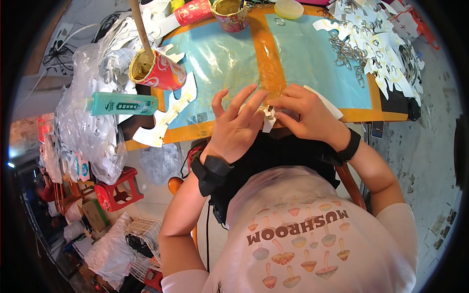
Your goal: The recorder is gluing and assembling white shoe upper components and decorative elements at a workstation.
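Over the near edge of the table, my hands meet at a small white cut piece (268, 125) with a bit of metal at its top. My left hand (235, 123) comes at it from the left, its outer fingers raised and spread. The fingers nearest the piece close on its left side; the thumb is mostly hidden. From the right, my right hand (310, 117) pinches the top of the piece between thumb and bent forefinger. Another white flat strip (323, 101) lies partly behind my right hand.
A glue-smeared red tub (163, 71) with a stick and a green bottle (124, 104) stand left. Another tub (230, 19) is at the back. Metal rings (344, 51) and white cut pieces (391, 61) are heaped right, on the blue, orange-taped tabletop (215, 53).
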A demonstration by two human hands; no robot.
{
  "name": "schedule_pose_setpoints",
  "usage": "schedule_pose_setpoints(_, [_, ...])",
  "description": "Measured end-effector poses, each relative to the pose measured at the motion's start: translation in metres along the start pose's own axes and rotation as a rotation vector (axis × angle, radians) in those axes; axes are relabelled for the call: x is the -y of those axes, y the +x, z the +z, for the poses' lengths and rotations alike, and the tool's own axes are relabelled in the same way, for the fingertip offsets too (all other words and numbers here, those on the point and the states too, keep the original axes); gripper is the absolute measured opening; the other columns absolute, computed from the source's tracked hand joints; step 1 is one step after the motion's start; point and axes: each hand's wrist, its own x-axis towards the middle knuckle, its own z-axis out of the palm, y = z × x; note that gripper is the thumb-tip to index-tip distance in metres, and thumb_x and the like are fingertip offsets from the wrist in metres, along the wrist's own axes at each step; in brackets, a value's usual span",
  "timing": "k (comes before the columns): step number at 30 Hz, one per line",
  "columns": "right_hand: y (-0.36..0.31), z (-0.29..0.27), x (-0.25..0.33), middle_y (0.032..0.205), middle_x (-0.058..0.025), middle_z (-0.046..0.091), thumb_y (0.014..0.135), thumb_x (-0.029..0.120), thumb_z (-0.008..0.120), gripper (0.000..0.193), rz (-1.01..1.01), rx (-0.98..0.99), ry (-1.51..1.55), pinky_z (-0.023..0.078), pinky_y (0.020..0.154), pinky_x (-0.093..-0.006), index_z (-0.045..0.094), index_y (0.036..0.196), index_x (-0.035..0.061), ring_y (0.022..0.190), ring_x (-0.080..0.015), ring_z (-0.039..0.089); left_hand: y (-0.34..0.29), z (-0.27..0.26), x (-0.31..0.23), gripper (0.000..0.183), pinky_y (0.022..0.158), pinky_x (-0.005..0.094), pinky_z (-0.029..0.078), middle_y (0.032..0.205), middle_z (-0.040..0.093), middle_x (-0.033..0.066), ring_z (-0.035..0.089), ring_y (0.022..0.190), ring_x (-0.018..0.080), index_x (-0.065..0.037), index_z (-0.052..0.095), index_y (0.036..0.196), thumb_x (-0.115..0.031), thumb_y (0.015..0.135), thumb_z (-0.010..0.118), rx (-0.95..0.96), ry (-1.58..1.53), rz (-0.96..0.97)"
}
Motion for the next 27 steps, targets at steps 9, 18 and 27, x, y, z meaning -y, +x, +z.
schedule_pose_setpoints(9, [-0.001,0.005,0.000,0.085,-0.0111,0.061,0.080,0.006,0.068,0.026,0.036,-0.052,0.074,0.048,0.072,-0.0392,0.065,0.106,0.0038,0.081,-0.0291,0.059,0.010,-0.004,0.007,0.025,0.081,0.0391,0.050,0.122,0.057,0.0121,0.064,0.101,0.0281,-0.006,0.070,0.092,-0.001,0.068,0.074,0.089,-0.213,-0.053])
schedule_pose_setpoints(18, [-0.002,0.010,0.004,0.086,-0.0114,0.059,0.080,0.008,0.071,0.021,0.059,-0.084,0.021,0.048,0.073,-0.0385,0.065,0.099,0.0033,0.083,-0.0293,0.058,-0.004,-0.001,-0.001,0.027,0.064,0.0323,0.054,0.116,0.060,0.0111,0.068,0.073,0.0213,-0.005,0.071,0.094,0.000,0.067,0.075,0.065,-0.156,-0.035])
schedule_pose_setpoints(27, [0.000,0.009,-0.001,0.084,-0.0107,0.054,0.079,0.008,0.071,0.017,0.047,-0.050,0.052,0.045,0.073,-0.0389,0.066,0.095,0.0023,0.085,-0.0299,0.054,0.011,-0.002,0.010,0.029,0.055,0.0276,0.052,0.118,0.058,0.0113,0.066,0.065,0.0157,-0.005,0.071,0.094,0.002,0.066,0.075,0.141,-0.260,-0.075])
